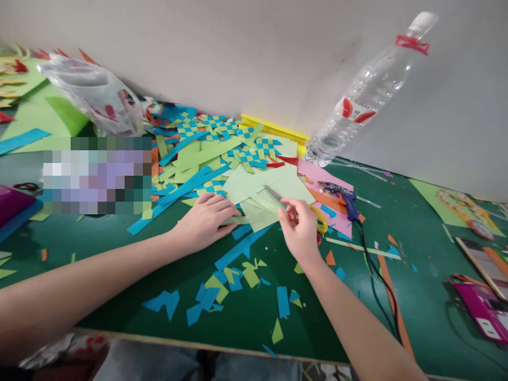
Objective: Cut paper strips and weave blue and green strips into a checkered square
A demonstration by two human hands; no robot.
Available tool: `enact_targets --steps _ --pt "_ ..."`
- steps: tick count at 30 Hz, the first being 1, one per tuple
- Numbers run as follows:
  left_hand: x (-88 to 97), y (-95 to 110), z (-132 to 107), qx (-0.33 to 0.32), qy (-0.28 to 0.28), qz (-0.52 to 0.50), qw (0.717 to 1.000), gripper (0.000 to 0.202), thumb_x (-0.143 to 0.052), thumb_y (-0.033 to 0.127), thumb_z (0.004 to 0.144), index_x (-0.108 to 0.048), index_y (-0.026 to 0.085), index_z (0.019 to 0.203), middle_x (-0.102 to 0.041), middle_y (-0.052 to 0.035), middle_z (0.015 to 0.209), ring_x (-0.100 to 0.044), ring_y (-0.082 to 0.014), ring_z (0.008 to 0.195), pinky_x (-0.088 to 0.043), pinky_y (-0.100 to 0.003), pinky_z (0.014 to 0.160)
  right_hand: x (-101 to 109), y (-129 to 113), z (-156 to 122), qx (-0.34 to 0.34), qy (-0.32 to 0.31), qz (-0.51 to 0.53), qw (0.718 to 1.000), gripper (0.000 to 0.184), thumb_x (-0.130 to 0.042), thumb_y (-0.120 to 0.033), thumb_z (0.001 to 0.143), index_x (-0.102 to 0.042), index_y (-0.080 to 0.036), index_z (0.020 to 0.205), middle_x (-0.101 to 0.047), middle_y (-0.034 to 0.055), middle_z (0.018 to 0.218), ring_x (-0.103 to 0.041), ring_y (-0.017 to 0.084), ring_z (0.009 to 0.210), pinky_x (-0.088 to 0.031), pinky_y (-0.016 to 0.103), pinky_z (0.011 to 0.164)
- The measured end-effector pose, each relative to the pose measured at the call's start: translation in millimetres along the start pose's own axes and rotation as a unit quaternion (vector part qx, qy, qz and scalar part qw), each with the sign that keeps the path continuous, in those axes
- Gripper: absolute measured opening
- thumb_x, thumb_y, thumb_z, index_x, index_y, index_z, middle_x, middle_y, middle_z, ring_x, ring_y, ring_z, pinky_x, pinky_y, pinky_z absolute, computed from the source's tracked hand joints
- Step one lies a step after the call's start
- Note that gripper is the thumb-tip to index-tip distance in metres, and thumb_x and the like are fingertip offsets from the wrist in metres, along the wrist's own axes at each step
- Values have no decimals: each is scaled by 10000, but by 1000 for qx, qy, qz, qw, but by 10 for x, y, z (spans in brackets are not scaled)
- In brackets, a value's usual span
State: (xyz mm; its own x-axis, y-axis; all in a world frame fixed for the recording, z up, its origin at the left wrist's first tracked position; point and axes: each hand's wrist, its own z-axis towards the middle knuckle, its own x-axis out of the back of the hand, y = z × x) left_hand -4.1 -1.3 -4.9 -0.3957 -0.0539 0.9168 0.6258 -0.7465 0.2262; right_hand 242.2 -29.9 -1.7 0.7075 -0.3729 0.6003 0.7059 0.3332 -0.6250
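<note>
Scissors [274,193], partly hidden, sit in the right hand [299,226], grip closed; the left hand [208,219] pinches a paper strip [254,219].

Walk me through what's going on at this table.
A person is working with paper at a green table. The right hand holds scissors, blades pointing away over pale green paper. The left hand is at a pale green strip; its exact grip is hard to tell. Woven blue-and-green pieces are piled beyond the hands, and cut scraps lie on the near side. A glue gun lies by pink paper.
</note>
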Motion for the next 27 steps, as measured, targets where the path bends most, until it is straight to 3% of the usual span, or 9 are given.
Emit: enact_targets --steps 3,7,12,16,20,27 --pt "3 9 -1 -7 -4 -6 1000 153 -504 268 934 -624 215 1013 -695 -37 1021 -619 -207 966 -345 -397 923 -8 -28 -25 82 -14 -28 996 183 -531 -263 892 -601 -212 1054 -625 77 967 -595 218 907 -483 398 829" --pt "3 29 -1 -27 10 -6 1000 139 -479 235 948 -611 215 989 -699 -21 927 -631 -186 912 -353 -386 929 -14 -86 -65 180 -95 -61 977 229 -536 -238 897 -594 -245 1119 -671 49 1145 -584 222 1104 -403 443 1012" --pt "16 74 2 -67 61 -20 996 129 -500 205 942 -608 213 1010 -712 -12 920 -650 -158 871 -362 -369 956 -12 -115 -80 215 -152 -81 961 250 -494 -233 931 -565 -239 1170 -691 33 1161 -585 201 1154 -287 477 1123" --pt "41 108 3 -80 87 -31 993 132 -506 195 940 -602 220 1028 -733 -9 941 -668 -136 831 -377 -352 954 -19 -88 -71 221 -139 -66 963 165 -533 -243 920 -592 -248 1074 -722 8 974 -634 193 1014 -310 480 1095" --pt "47 98 -2 -32 92 -28 995 137 -497 233 951 -613 224 1022 -740 -10 914 -679 -145 825 -392 -346 933 -30 -89 -73 221 -87 -54 970 97 -538 -193 903 -597 -253 951 -707 -7 828 -637 173 805 -406 438 965" --pt "20 18 -13 31 113 -29 993 146 -522 286 946 -635 208 998 -744 -8 883 -675 -140 744 -408 -358 899 2 -95 -82 125 18 -37 991 77 -534 -171 871 -558 -229 916 -615 5 716 -566 159 658 -471 328 700"
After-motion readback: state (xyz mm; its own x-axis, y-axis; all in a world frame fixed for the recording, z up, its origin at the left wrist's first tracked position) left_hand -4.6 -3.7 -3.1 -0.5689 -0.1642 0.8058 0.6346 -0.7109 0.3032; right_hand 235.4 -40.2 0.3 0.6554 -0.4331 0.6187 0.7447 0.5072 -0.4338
